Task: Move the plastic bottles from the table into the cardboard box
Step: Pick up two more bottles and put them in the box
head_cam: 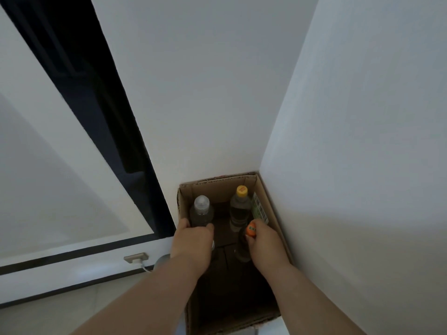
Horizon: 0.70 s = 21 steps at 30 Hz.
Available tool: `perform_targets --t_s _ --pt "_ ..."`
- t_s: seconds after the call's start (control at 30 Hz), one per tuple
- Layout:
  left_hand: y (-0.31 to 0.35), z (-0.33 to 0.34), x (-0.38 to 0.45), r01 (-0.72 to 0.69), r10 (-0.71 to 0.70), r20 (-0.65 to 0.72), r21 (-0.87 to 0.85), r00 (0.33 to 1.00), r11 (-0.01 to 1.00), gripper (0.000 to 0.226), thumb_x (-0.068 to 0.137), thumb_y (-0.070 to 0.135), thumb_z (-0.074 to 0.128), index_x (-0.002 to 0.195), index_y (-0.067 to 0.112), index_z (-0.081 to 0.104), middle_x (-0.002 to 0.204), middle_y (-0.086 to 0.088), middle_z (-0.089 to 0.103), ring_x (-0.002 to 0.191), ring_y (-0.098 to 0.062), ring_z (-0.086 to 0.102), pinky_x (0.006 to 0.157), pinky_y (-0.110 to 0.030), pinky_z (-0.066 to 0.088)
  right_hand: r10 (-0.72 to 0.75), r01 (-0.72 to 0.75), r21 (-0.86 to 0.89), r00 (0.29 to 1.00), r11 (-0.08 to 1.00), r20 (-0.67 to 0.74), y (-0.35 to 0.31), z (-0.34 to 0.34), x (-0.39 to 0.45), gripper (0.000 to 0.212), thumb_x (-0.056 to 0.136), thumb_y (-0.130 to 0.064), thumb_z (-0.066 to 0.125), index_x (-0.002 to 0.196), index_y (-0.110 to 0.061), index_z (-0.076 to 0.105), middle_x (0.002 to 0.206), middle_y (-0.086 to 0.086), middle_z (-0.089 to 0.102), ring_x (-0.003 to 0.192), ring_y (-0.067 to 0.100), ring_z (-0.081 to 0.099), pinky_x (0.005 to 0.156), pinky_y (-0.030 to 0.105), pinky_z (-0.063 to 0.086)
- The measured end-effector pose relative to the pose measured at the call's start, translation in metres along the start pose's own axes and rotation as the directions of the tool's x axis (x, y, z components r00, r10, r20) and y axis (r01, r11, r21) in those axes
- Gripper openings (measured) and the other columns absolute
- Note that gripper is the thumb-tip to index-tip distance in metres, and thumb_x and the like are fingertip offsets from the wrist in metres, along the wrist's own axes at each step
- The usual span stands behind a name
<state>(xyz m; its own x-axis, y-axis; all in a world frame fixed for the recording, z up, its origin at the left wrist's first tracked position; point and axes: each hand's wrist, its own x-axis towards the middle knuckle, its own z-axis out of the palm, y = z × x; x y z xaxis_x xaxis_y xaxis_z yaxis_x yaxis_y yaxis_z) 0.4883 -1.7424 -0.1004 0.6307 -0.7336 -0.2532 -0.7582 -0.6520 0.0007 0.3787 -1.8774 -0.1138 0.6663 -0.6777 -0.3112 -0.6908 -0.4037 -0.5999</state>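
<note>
An open cardboard box (263, 189) stands on the floor in the corner of two white walls. Inside it, at the back right, a clear bottle with a yellow cap (240, 209) stands upright. At the back left is a clear bottle with a clear cap (201, 209). My left hand (193, 240) reaches into the box, with its thumb and fingers around that bottle's lower body. My right hand (262, 238) grips a dark bottle with an orange cap (251, 230) by its top, upright, inside the box in front of the yellow-capped bottle.
A green-and-white label (259, 210) lies against the box's right inner wall. A white door with a dark gap (101, 117) is on the left. A wall socket with a white cable (136, 258) sits low, left of the box.
</note>
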Motion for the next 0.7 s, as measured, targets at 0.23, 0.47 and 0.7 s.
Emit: perform_targets --t_s 0.23,0.47,0.7 --pt "0.002 -0.002 0.001 -0.011 0.01 0.002 0.025 1.0 1.0 0.03 0.088 0.009 0.055 0.115 0.022 0.055 0.103 0.0 0.072 0.098 -0.024 0.063 0.106 -0.034 0.029 0.012 -0.013 -0.02 1.0 1.0 -0.01 0.001 0.0 0.0 0.014 0.098 -0.017 0.055 0.111 -0.017 0.057 0.11 0.005 0.066 0.103 0.024 0.063 0.085 0.032 0.052" --pt "-0.004 -0.002 0.001 -0.069 0.064 -0.049 -0.107 0.997 0.992 0.045 0.085 0.023 0.064 0.128 0.025 0.052 0.125 0.004 0.065 0.117 -0.018 0.059 0.118 -0.035 0.02 -0.074 0.074 0.013 0.997 0.997 0.003 0.001 0.0 -0.001 0.05 0.093 -0.007 0.059 0.14 -0.022 0.05 0.141 0.003 0.055 0.129 0.023 0.052 0.107 0.034 0.044" --pt "-0.03 -0.046 -0.028 -0.045 -0.146 -0.173 -0.78 0.974 0.624 0.061 0.087 0.033 0.072 0.142 0.035 0.044 0.138 0.015 0.055 0.126 -0.006 0.051 0.106 -0.028 0.042 -0.215 0.23 0.08 0.963 0.97 -0.162 -0.027 -0.027 -0.023 0.056 0.09 -0.018 0.068 0.143 -0.024 0.049 0.143 -0.004 0.055 0.131 0.014 0.051 0.107 0.028 0.044"
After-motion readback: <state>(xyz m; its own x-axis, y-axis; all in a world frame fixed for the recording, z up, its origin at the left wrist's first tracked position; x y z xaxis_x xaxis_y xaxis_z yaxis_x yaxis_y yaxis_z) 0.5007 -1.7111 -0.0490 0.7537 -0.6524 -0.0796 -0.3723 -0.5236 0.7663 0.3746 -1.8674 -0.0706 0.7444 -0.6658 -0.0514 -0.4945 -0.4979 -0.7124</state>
